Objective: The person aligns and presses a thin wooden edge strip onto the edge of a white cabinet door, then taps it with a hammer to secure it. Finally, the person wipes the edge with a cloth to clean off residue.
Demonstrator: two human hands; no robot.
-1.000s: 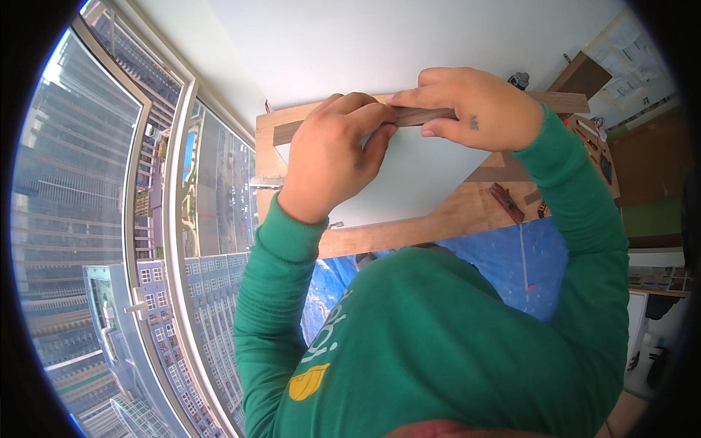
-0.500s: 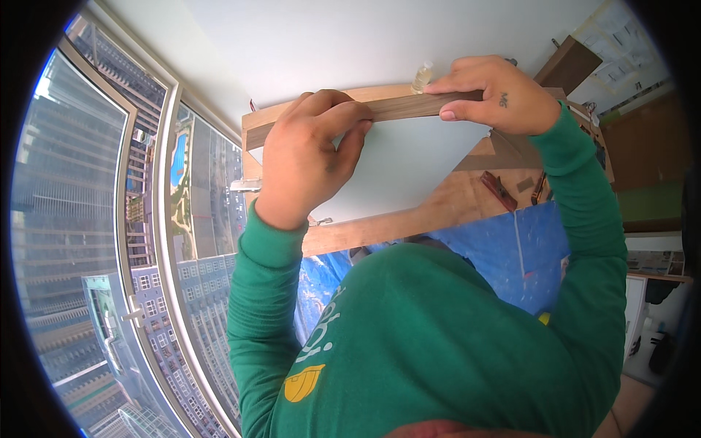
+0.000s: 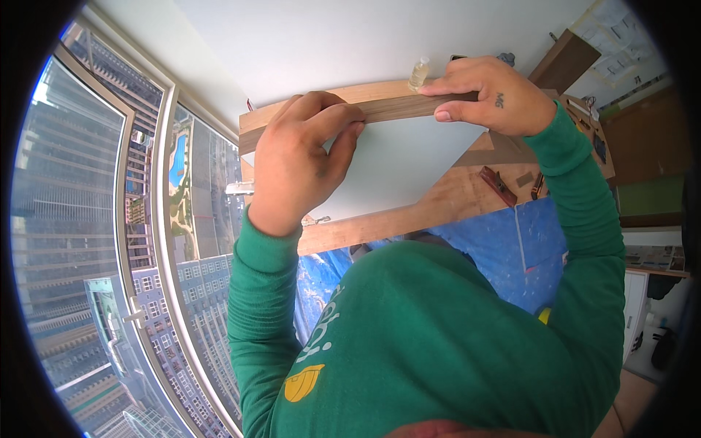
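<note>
My left hand (image 3: 303,153) closes thumb and fingers on a brown wood strip (image 3: 401,108), toward its left end. My right hand (image 3: 496,95) grips the same strip farther right, 1 thumb on the near side. The strip runs along the far edge of a white panel (image 3: 394,164) on the table (image 3: 343,236). 1 clear bottle (image 3: 419,73) stands just beside my right index finger.

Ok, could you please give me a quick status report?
Left grip and right grip on brown strip. Strip along edge of white board. Small bottle beside right grip, contact unclear.
</note>
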